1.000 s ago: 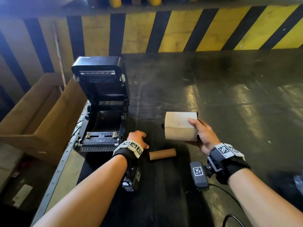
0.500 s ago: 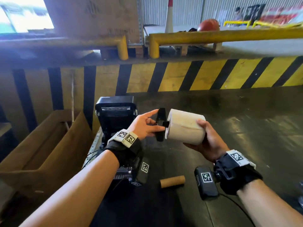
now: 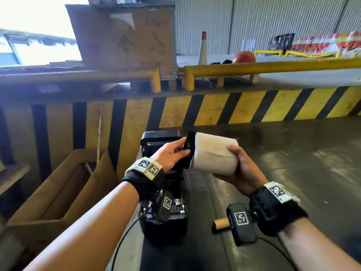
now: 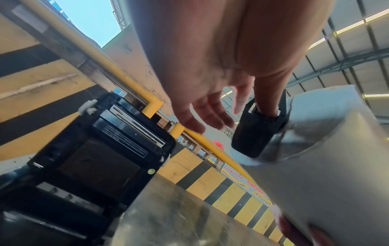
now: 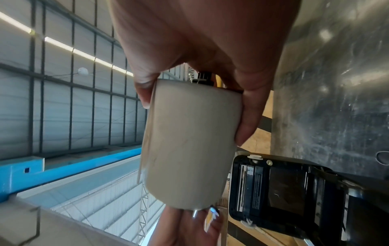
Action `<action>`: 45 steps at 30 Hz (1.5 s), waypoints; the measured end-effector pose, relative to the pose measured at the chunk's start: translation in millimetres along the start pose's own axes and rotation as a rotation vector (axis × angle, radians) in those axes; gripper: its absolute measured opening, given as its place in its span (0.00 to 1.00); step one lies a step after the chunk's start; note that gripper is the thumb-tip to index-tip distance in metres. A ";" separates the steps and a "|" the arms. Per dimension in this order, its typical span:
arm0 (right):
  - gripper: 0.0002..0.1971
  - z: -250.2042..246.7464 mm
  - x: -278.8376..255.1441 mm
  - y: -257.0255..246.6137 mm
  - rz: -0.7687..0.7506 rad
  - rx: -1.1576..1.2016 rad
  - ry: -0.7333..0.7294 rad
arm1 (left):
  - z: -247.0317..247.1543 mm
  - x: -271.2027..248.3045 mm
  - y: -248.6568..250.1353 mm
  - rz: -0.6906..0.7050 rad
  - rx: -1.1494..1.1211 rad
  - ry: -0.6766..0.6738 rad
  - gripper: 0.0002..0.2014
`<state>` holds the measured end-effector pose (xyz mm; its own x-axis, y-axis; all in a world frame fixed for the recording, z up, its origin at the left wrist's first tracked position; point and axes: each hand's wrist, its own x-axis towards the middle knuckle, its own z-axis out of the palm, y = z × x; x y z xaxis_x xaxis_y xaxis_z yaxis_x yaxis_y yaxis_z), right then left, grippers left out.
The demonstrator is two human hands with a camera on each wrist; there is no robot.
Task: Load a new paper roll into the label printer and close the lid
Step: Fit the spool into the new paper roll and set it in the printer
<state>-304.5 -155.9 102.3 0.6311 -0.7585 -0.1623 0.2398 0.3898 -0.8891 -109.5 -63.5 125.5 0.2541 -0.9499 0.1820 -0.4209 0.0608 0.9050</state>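
Note:
My right hand (image 3: 237, 163) grips a white paper roll (image 3: 213, 153) in the air, lying sideways above the table. A black roll holder (image 3: 188, 149) sits at the roll's left end, and my left hand (image 3: 183, 148) pinches it between thumb and fingers. Behind and below the hands stands the black label printer (image 3: 162, 218) with its lid (image 3: 160, 138) raised. The left wrist view shows the holder (image 4: 256, 131) against the roll (image 4: 326, 158) and the open printer (image 4: 101, 144). In the right wrist view my fingers wrap the roll (image 5: 189, 146) beside the printer (image 5: 284, 191).
An empty brown cardboard core (image 3: 220, 223) lies on the dark table (image 3: 293, 173) near my right wrist. An open cardboard box (image 3: 58, 188) stands left of the printer. A yellow and black striped wall (image 3: 214, 108) runs along the table's far edge.
The right hand lifted the roll off the table. The left hand left the table by the printer and took hold of the black holder at the roll's end. The head view tilted up.

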 end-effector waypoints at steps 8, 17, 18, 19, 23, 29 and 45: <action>0.17 40.6 -10.3 15.6 -0.176 -0.083 0.134 | -24.9 -15.9 -5.6 0.027 -0.176 0.112 0.20; 0.18 66.2 -14.0 31.9 -0.192 -0.091 0.150 | -51.3 -36.4 -7.8 -0.075 -0.242 0.011 0.19; 0.20 68.2 -13.8 34.6 -0.186 -0.094 0.141 | -54.3 -38.2 -8.9 -0.091 -0.278 0.008 0.19; 0.22 70.3 -13.9 36.7 -0.181 -0.098 0.133 | -57.8 -40.1 -9.7 -0.101 -0.315 0.002 0.18; 0.27 76.0 -12.7 42.9 -0.156 -0.107 0.105 | -72.4 -45.3 -13.9 -0.133 -0.414 -0.037 0.14; 0.27 84.1 -5.5 46.1 -0.151 -0.104 0.090 | -76.2 -42.5 -18.2 -0.193 -0.493 0.080 0.08; 0.25 108.2 35.5 40.5 -0.324 -0.155 0.188 | -78.2 -5.6 -15.2 -0.309 -0.251 0.343 0.08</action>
<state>-192.5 -110.4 106.8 0.3915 -0.9171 0.0746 0.2810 0.0420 -0.9588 -36.4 -35.1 140.7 0.6216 -0.7827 -0.0306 -0.0707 -0.0950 0.9930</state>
